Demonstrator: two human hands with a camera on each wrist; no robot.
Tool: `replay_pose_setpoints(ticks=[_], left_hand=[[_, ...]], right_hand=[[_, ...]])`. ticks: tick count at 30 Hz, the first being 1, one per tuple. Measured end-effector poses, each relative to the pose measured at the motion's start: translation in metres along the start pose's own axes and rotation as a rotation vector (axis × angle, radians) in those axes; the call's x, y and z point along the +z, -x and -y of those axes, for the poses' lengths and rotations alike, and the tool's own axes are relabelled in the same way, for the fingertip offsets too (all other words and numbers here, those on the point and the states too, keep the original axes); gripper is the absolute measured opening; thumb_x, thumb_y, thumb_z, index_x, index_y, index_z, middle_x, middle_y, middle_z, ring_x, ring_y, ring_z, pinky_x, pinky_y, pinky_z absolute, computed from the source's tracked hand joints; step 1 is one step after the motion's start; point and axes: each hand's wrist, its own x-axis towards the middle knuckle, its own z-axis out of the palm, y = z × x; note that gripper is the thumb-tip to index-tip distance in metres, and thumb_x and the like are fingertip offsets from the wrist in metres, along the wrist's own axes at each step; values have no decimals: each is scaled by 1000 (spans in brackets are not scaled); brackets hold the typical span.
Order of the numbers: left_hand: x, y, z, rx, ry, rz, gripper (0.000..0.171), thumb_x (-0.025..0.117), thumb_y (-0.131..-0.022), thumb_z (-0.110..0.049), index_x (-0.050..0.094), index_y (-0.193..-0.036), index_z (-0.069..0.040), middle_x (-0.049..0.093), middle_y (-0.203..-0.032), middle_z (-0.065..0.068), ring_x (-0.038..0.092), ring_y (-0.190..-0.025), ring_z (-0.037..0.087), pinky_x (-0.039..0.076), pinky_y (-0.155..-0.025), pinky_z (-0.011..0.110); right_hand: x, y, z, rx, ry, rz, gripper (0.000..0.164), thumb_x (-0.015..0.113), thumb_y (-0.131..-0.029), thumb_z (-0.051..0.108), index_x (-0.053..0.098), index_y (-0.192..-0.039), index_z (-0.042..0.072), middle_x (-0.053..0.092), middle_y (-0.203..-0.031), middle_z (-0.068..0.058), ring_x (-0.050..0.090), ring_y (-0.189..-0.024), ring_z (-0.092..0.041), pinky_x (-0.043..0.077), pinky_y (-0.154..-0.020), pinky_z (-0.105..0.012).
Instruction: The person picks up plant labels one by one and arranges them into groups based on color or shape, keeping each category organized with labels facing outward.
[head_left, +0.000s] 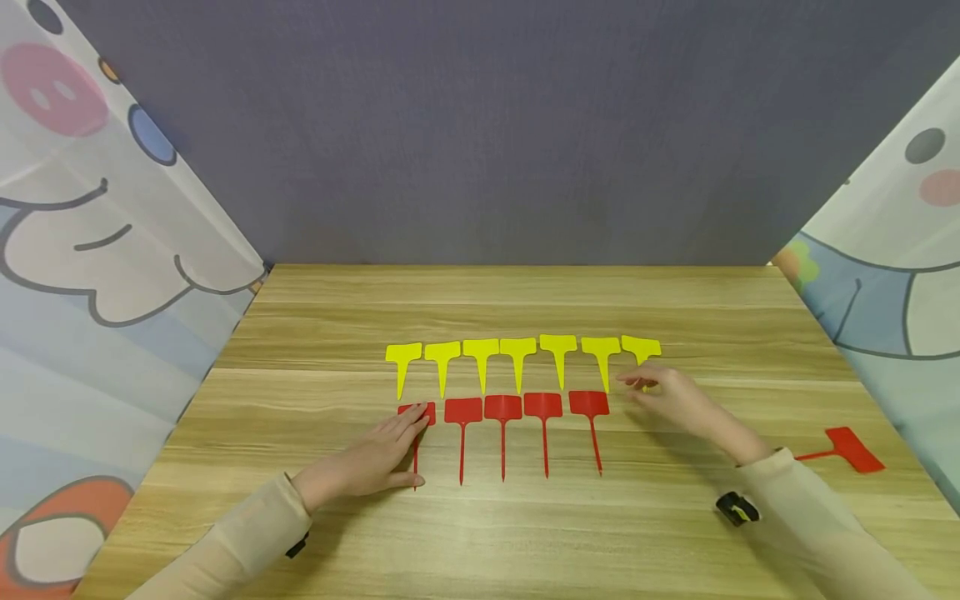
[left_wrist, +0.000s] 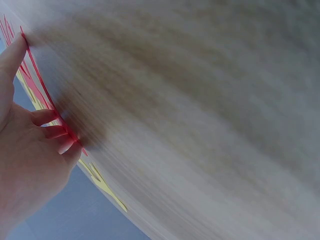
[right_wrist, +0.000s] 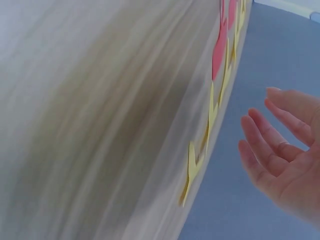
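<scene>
In the head view, my left hand (head_left: 367, 460) lies over the leftmost red T-shaped plant label (head_left: 431, 413). Its fingers stretch across the label's head, and the thumb is down by the stem's tip; the left wrist view shows them touching both ends. Several more red labels (head_left: 503, 408) stand to its right in a row, stems pointing toward me. My right hand (head_left: 678, 402) hovers with loosely bent fingers and holds nothing. It overlaps the stem of the rightmost yellow T-shaped plant label (head_left: 641, 345). Bare space shows between its fingers and thumb in the right wrist view.
Behind the red row runs a row of several yellow labels (head_left: 481, 347). One separate red label (head_left: 855, 450) lies sideways at the far right, its stem partly behind the right sleeve. A grey panel (head_left: 517, 150) rises at the back of the wooden table (head_left: 510, 542).
</scene>
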Motion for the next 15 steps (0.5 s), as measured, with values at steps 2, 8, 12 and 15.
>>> replay_pose_setpoints(ticks=[2, 8, 12, 15], left_hand=[[0, 0, 0, -1, 4, 0, 83, 55, -82, -48, 22, -138, 3, 12, -146, 16, 14, -133, 28, 19, -105, 43], [-1, 0, -1, -3, 17, -1, 82, 55, -82, -48, 23, -137, 4, 12, -146, 17, 13, -133, 29, 19, -105, 44], [-1, 1, -2, 0, 15, -7, 82, 56, -81, -48, 24, -137, 4, 12, -146, 17, 14, -133, 29, 20, -105, 44], [-2, 1, -2, -1, 15, -6, 82, 55, -81, -48, 24, -137, 4, 12, -146, 17, 14, -133, 29, 20, -105, 44]], right_hand=[[-4, 3, -1, 2, 12, -17, 26, 63, -74, -8, 63, -99, -6, 63, -85, -12, 59, -74, -20, 50, -70, -39], [-16, 12, -3, 25, 22, -47, 25, 63, -75, -8, 63, -100, -5, 63, -91, -16, 60, -75, -24, 50, -68, -39], [-24, 19, -5, 40, 41, -71, 25, 64, -75, -6, 63, -100, -5, 63, -96, -18, 60, -76, -23, 50, -68, -38], [-29, 25, -7, 54, 67, -88, 26, 64, -74, -6, 63, -101, -4, 64, -95, -16, 59, -76, -22, 49, -67, -37]])
